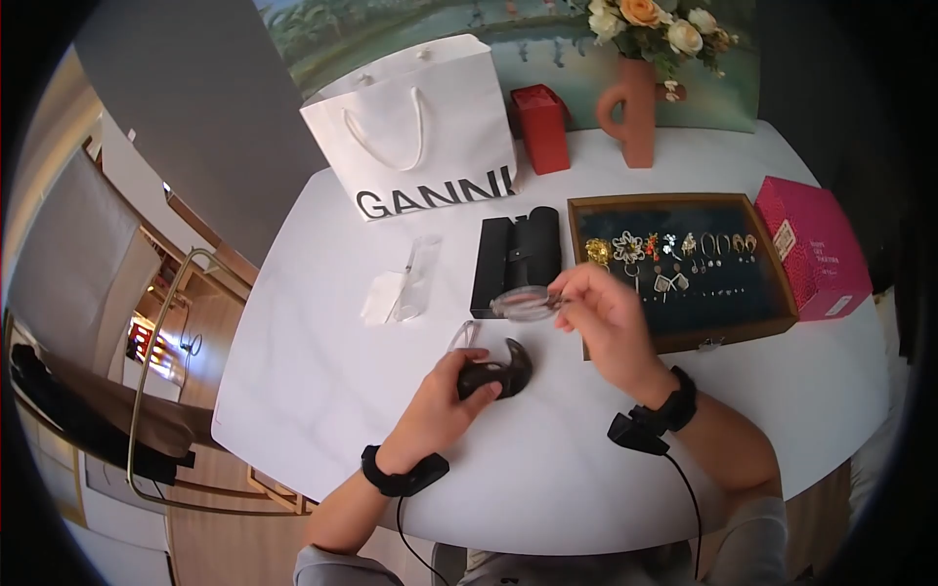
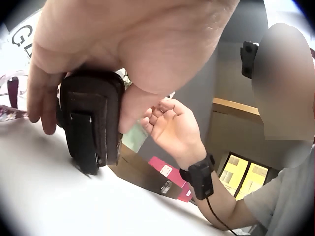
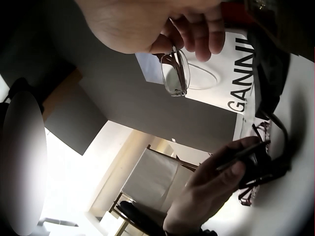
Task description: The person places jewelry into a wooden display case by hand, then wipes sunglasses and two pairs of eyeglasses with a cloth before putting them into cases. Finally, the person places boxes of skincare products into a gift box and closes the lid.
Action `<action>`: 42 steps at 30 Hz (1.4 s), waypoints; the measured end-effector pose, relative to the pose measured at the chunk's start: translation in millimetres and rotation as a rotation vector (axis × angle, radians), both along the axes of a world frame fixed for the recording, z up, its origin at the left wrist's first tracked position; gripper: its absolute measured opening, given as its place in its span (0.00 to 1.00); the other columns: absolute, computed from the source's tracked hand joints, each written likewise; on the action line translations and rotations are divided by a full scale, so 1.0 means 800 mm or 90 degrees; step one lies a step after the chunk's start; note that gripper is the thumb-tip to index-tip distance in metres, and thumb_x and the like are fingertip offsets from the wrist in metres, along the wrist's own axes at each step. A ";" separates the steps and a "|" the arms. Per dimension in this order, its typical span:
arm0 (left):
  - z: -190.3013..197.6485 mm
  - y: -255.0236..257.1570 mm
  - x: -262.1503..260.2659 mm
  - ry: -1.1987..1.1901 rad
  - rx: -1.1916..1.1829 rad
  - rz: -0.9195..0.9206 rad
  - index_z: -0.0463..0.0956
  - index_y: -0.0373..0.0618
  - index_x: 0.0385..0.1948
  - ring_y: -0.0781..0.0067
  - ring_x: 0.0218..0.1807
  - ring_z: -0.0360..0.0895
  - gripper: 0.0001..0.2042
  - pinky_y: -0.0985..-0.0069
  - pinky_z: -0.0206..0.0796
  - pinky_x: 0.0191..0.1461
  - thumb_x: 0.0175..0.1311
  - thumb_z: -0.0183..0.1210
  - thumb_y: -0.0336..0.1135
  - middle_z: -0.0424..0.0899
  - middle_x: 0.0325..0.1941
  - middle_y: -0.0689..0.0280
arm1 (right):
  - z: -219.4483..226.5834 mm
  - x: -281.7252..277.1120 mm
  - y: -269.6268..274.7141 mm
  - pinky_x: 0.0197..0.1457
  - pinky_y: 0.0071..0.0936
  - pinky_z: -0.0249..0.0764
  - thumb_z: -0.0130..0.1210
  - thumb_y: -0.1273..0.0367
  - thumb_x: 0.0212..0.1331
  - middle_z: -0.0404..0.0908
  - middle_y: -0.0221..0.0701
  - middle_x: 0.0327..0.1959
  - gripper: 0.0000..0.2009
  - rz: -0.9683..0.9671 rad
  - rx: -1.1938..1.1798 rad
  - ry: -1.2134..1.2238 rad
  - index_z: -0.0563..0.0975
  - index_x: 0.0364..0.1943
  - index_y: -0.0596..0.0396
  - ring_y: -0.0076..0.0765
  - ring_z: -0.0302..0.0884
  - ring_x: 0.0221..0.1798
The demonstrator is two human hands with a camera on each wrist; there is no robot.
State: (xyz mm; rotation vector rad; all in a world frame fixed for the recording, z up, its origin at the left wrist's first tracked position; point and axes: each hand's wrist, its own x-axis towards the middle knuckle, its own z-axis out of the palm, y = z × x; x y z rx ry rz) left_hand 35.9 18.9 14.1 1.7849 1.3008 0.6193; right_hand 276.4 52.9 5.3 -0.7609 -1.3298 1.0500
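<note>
My right hand [image 1: 614, 327] pinches a pair of thin-framed eyeglasses [image 1: 525, 305] between thumb and fingers, holding them up over the table. In the right wrist view one clear lens [image 3: 175, 76] hangs below the fingertips. My left hand [image 1: 430, 418] grips a small dark brown case [image 1: 479, 379] with a curved flap standing up at its right side. Seen in the left wrist view, the case [image 2: 88, 113] has a strap on its end, with fingers on one side and the thumb on the other. A second pair of glasses [image 1: 465, 335] lies just behind the left hand.
Behind the hands are a black box [image 1: 489, 273] and a black soft case [image 1: 535, 249]. A wooden jewellery tray [image 1: 684, 342] and a pink box [image 1: 826, 254] stand right. A clear plastic sleeve [image 1: 422, 273], white paper bag [image 1: 420, 127], red box [image 1: 542, 132] and vase [image 1: 638, 117] stand further back.
</note>
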 end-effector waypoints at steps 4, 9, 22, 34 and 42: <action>-0.018 0.014 -0.024 0.048 0.030 0.124 0.68 0.35 0.62 0.71 0.48 0.80 0.24 0.75 0.71 0.54 0.69 0.62 0.37 0.84 0.46 0.57 | -0.041 -0.028 -0.008 0.33 0.21 0.70 0.50 0.80 0.64 0.75 0.28 0.29 0.02 0.004 -0.040 -0.074 0.72 0.36 0.61 0.19 0.74 0.30; -0.022 0.021 -0.060 -0.072 0.081 0.239 0.71 0.38 0.58 0.73 0.48 0.80 0.20 0.76 0.70 0.51 0.68 0.62 0.34 0.84 0.47 0.60 | -0.048 -0.055 -0.016 0.32 0.27 0.70 0.53 0.81 0.62 0.74 0.33 0.30 0.04 -0.052 0.012 -0.163 0.70 0.33 0.60 0.28 0.74 0.27; -0.024 -0.005 -0.083 0.135 0.221 0.125 0.68 0.40 0.60 0.55 0.56 0.75 0.28 0.64 0.69 0.60 0.56 0.69 0.29 0.76 0.54 0.53 | -0.013 -0.076 0.009 0.42 0.38 0.76 0.58 0.79 0.58 0.76 0.41 0.43 0.08 -0.014 0.061 -0.511 0.75 0.41 0.62 0.49 0.79 0.38; 0.004 -0.002 -0.080 -0.142 0.270 0.264 0.77 0.41 0.47 0.69 0.53 0.76 0.12 0.71 0.64 0.57 0.62 0.64 0.28 0.81 0.49 0.66 | -0.015 -0.160 0.111 0.50 0.53 0.78 0.65 0.58 0.56 0.68 0.51 0.54 0.30 -0.124 -0.039 -0.934 0.66 0.52 0.66 0.64 0.81 0.47; -0.009 0.011 -0.082 -0.307 0.214 0.238 0.76 0.38 0.49 0.72 0.54 0.77 0.12 0.73 0.67 0.61 0.65 0.61 0.29 0.80 0.49 0.64 | -0.029 -0.128 0.156 0.37 0.45 0.80 0.54 0.64 0.59 0.62 0.52 0.60 0.26 -0.232 -0.059 -0.467 0.63 0.62 0.55 0.55 0.79 0.39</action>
